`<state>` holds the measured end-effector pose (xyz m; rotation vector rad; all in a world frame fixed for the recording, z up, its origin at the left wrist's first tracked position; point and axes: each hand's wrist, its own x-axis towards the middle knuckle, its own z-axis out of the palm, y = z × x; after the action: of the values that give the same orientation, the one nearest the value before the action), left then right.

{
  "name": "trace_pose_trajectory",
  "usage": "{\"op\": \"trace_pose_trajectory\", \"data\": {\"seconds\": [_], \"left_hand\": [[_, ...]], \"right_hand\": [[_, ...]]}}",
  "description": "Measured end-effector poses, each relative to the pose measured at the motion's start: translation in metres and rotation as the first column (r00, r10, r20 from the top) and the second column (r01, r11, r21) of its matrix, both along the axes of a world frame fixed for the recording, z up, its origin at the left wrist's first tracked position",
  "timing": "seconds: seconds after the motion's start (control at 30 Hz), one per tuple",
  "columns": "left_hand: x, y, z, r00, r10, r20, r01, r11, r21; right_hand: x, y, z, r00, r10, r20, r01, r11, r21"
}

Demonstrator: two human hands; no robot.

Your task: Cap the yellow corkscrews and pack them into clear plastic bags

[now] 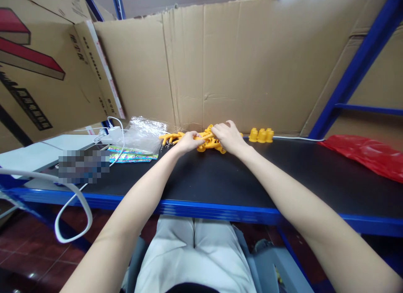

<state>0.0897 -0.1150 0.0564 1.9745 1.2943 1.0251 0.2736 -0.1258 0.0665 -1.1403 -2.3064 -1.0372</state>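
Note:
A pile of yellow plastic parts [201,148] lies on the black table surface against the cardboard at the back, some branched like twigs and some rounded. My left hand [189,142] is closed, pinching one yellow plastic piece [206,135] between thumb and fingers. From the other side my right hand [229,137] curls its fingers over the same piece, with one finger lifted. Both hands partly cover the pile, so the exact shape of the piece is hidden. Just right of my right hand stand several yellow cup-shaped parts [261,135] in a group.
Clear plastic bags [143,135] and colourful packets [134,155] lie left of the pile. Farther left are a white power strip [115,134], loose white cables and a flat pale panel [40,152]. At right lies a red plastic bag [368,154]. A blue metal edge [217,211] runs along the front.

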Motion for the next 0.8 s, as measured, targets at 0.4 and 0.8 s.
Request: {"op": "trace_pose_trajectory", "data": {"seconds": [0.4,0.8], "left_hand": [[-0.001,-0.002,0.007,0.998,-0.056,0.003,0.056,0.996,-0.074],[0.005,-0.005,0.004,0.989,0.095,-0.116,-0.058,0.957,0.285]], "right_hand": [[0.004,0.006,-0.004,0.999,0.024,-0.025,-0.025,0.998,-0.058],[0.004,0.002,0.001,0.991,-0.073,-0.110,0.058,0.990,-0.132]]}}
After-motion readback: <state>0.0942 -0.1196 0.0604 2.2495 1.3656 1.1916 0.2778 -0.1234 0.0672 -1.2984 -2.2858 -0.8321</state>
